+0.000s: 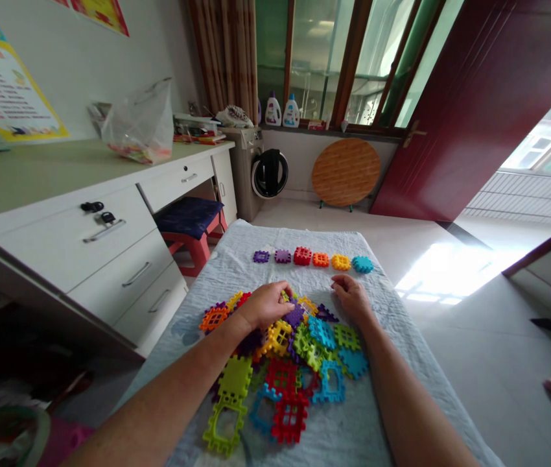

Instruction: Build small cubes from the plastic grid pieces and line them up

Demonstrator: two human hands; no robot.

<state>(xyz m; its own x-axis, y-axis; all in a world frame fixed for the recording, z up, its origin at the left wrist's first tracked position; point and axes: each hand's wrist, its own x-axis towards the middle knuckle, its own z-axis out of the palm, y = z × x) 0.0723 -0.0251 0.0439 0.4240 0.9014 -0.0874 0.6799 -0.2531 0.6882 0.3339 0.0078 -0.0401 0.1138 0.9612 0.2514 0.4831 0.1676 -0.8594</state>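
My left hand (268,305) is over the upper part of a pile of colourful plastic tiles, its fingers pinched at a purple tile (295,314). To the right of the pile, my right hand (352,297) hovers low over the cloth with curled fingers; what they hold, if anything, is hidden. The pile has yellow, red, blue, orange and green tiles, among them a green tile (235,377) and a red window tile (290,418). Beyond my hands runs a row of several pieces, from a purple one (261,257) to a teal one (363,264).
A light blue cloth (241,243) covers the table. At the left stands a white desk (85,240) with a plastic bag (142,130) on top. Behind are a stool (190,220), a washing machine (251,175) and a round wooden board (346,172).
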